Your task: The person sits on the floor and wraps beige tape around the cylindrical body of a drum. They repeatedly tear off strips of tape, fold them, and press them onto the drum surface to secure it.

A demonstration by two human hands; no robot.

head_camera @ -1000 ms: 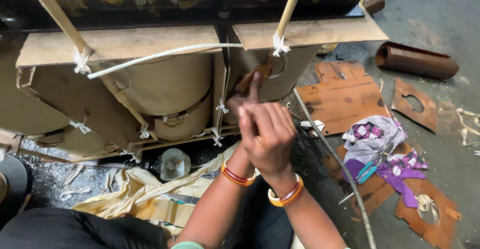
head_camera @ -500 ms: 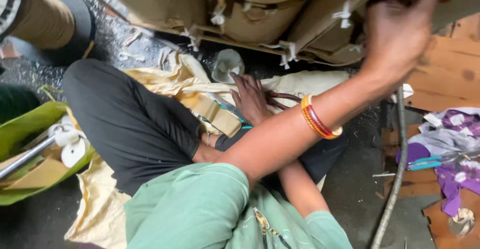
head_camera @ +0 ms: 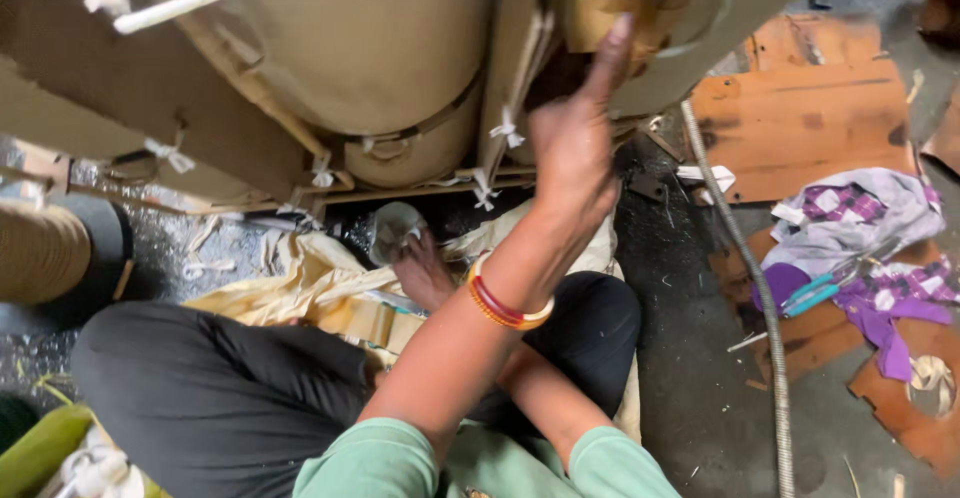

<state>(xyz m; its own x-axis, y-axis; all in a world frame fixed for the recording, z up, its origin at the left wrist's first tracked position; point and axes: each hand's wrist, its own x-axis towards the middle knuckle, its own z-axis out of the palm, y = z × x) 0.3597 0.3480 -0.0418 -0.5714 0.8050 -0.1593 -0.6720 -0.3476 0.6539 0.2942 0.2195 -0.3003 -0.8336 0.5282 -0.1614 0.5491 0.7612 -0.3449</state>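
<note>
Quick change since half a second ago: the view has swung back up, so the big drum [head_camera: 380,48] and its cardboard frame [head_camera: 150,88] fill the top again, above both hands.

The left hand [head_camera: 572,153] was already raised then. Now it sits clearly against the brown flap [head_camera: 600,16] at the top, with one finger stretched straight up on it. The other fingers fold out of sight behind the edge, so we cannot tell whether it grips the flap or only presses it. Bangles [head_camera: 505,303] sit on that wrist.

The right hand [head_camera: 425,273] stays low, crossed under the left arm, same spot as before. It touches the pale round disc [head_camera: 395,226] lying just under the frame. Its fingertips are hidden, so we cannot tell if it grasps the disc.

A second ago both hands were together in front of the frame. Now they are split, one up and one down, so we judge the work has moved to the flap, with the disc kept within reach.

White ties [head_camera: 505,130] hang on the frame just left of the raised hand. A grey hose [head_camera: 745,268] runs down to the right of both hands. Further right lie wooden boards [head_camera: 800,108], a purple cloth [head_camera: 860,218] and a blue-handled tool [head_camera: 815,293]. A yellow sack [head_camera: 300,273] lies left of the low hand.
</note>
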